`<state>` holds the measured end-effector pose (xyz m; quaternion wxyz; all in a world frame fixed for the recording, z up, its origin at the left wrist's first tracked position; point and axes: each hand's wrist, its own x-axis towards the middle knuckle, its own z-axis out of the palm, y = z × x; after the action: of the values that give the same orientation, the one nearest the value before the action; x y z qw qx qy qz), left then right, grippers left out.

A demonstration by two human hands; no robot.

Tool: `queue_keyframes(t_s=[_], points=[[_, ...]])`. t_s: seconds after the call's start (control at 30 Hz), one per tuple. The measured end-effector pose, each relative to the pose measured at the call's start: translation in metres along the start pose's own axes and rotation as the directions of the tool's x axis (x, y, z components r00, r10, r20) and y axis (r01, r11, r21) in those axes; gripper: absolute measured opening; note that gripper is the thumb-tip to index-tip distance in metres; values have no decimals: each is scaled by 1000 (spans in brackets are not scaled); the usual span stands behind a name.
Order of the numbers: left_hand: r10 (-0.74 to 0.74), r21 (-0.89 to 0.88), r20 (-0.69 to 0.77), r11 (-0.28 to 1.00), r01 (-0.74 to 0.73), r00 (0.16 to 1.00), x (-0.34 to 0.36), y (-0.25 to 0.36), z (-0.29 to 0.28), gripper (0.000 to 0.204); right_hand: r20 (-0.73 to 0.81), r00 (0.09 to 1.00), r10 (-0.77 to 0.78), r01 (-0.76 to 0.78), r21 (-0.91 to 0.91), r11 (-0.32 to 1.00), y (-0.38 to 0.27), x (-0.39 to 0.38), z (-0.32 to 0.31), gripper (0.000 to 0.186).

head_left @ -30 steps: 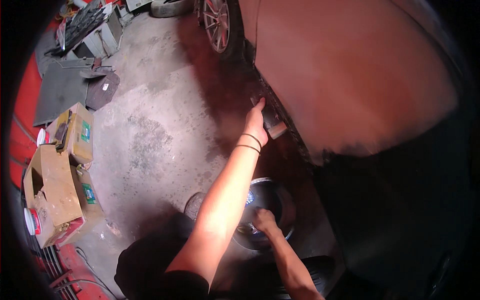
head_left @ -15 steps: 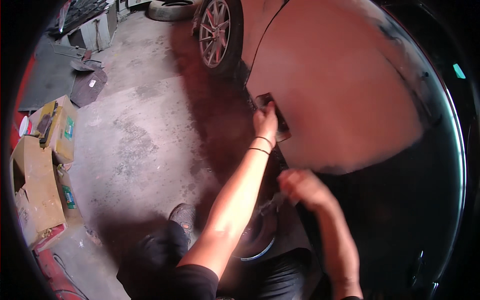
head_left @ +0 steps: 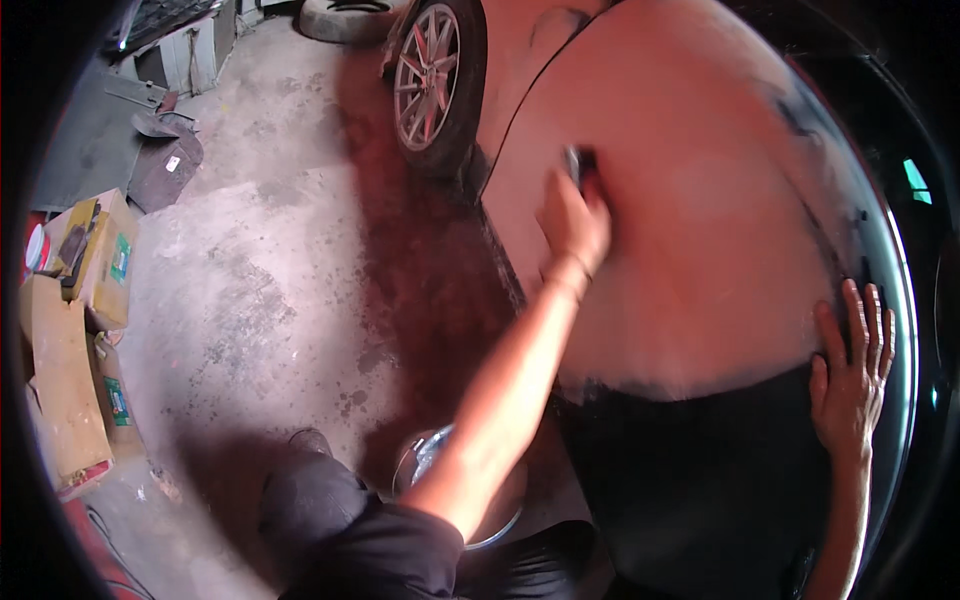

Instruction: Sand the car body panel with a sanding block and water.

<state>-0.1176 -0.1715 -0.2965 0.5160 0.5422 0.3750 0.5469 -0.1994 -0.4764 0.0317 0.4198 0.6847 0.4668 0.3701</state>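
A car door [head_left: 690,230] with a matte reddish-grey patch over dark paint fills the right half. My left hand [head_left: 572,222], blurred by motion, grips a dark sanding block [head_left: 582,160] against the upper part of that patch. My right hand [head_left: 852,365] is open, fingers spread, resting on the panel at the patch's right edge. Below my left forearm, a metal bucket [head_left: 498,518] sits on the floor, largely hidden by the arm.
An alloy wheel [head_left: 427,75] is at the top centre, with a loose tyre [head_left: 320,30] beyond. Cardboard boxes [head_left: 70,380] and dark panels [head_left: 80,140] line the left. My legs [head_left: 310,485] are at the bottom on the stained floor [head_left: 250,300].
My left hand has carried the block up from the door's lower edge onto the patch. My right hand has risen from the bucket and moved right, opening onto the panel.
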Motion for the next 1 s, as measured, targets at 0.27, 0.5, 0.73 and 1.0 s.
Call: queue_keyframes(t_s=[0.27, 0.5, 0.73, 1.0], points=[[132, -61, 205, 991, -122, 970, -43, -23, -6, 33, 46, 999, 23, -19, -86, 996, 1, -1, 28, 62], [360, -70, -32, 930, -361, 932, 151, -78, 30, 39, 50, 999, -16, 21, -105, 994, -3, 16, 33, 50], [404, -22, 217, 912, -410, 889, 130, -74, 22, 44, 157, 988, 2, 25, -168, 985, 1, 15, 43, 51], [310, -48, 298, 949, -310, 903, 247, -51, 26, 31, 178, 984, -13, 37, -129, 991, -6, 24, 39, 51]])
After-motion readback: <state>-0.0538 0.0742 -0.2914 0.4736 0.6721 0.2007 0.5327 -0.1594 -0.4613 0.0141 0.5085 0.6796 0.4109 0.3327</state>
